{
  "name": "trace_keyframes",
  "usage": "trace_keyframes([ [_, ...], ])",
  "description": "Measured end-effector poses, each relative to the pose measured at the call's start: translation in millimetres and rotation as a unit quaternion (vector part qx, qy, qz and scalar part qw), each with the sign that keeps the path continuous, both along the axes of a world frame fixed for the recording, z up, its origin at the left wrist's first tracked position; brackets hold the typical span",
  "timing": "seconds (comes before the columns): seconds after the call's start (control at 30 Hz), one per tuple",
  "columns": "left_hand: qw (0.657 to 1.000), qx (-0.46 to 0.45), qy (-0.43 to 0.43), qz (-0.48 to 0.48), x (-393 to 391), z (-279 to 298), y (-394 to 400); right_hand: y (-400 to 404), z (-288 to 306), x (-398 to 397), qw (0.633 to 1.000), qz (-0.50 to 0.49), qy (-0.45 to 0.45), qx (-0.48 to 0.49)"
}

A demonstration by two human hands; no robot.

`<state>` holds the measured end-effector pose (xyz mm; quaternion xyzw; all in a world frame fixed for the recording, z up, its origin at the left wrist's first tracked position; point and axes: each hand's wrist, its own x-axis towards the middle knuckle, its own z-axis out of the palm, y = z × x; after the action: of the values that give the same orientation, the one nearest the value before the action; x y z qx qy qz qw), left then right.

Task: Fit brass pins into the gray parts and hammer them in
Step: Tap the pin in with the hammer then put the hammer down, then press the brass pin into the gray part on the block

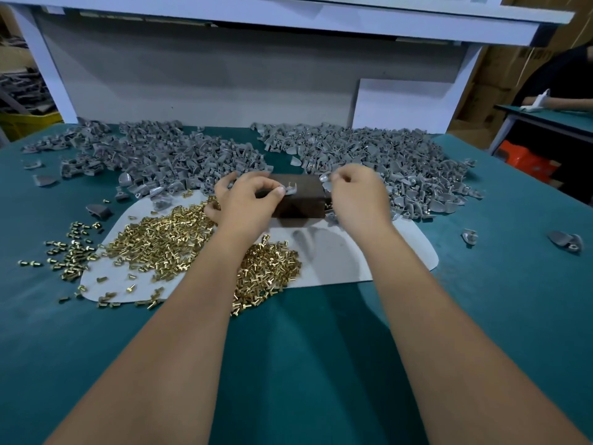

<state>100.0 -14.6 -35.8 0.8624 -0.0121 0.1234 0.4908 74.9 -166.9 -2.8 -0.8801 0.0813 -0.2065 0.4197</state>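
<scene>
A dark brown block point(300, 200) stands on a pale gray mat point(346, 255) in the middle of the green table. My left hand point(247, 200) pinches a small gray part point(290, 188) at the block's top left edge. My right hand point(359, 194) is curled at the block's right edge, fingertips pinched on another gray part point(324, 178). Brass pins point(167, 239) lie heaped on the mat under my left forearm. Two large piles of gray parts spread behind: the left pile point(160, 155) and the right pile point(385, 159). No hammer shows.
Loose brass pins point(69, 248) scatter off the mat to the left. Stray gray parts point(566, 240) lie at the right. A white shelf frame point(224, 69) walls the back. Another person's arm point(564, 102) rests on a bench at far right.
</scene>
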Motion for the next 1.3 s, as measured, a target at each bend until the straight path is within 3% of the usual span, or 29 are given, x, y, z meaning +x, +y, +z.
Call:
trace_keyframes([
  [0.17, 1.0, -0.027, 0.006, -0.01, -3, 1, 0, -34, 2, -20, 0.956, -0.141, 0.093, -0.24],
  [0.27, 0.999, -0.035, 0.008, -0.015, -4, 1, 0, -36, -6, -25, 0.926, -0.135, 0.193, -0.295],
  [0.37, 0.999, -0.037, 0.0, -0.001, -6, 2, -2, -37, -9, -29, 0.916, -0.122, 0.226, -0.309],
  [0.67, 0.995, 0.05, -0.066, 0.051, 5, -7, -2, -28, -6, -39, 0.931, -0.095, 0.144, -0.32],
  [0.83, 0.994, 0.059, -0.066, 0.062, 8, -10, -2, -34, 3, -37, 0.94, -0.188, 0.039, -0.282],
  [1.0, 0.996, 0.049, -0.058, 0.053, 11, -13, -1, -28, 16, -42, 0.959, -0.123, -0.076, -0.246],
  [1.1, 0.997, 0.039, -0.047, 0.05, 11, -13, -3, -17, 16, -44, 0.959, -0.053, -0.062, -0.272],
  [1.3, 0.997, 0.033, -0.034, 0.058, 9, -10, -5, -2, 6, -50, 0.941, -0.049, -0.028, -0.334],
])
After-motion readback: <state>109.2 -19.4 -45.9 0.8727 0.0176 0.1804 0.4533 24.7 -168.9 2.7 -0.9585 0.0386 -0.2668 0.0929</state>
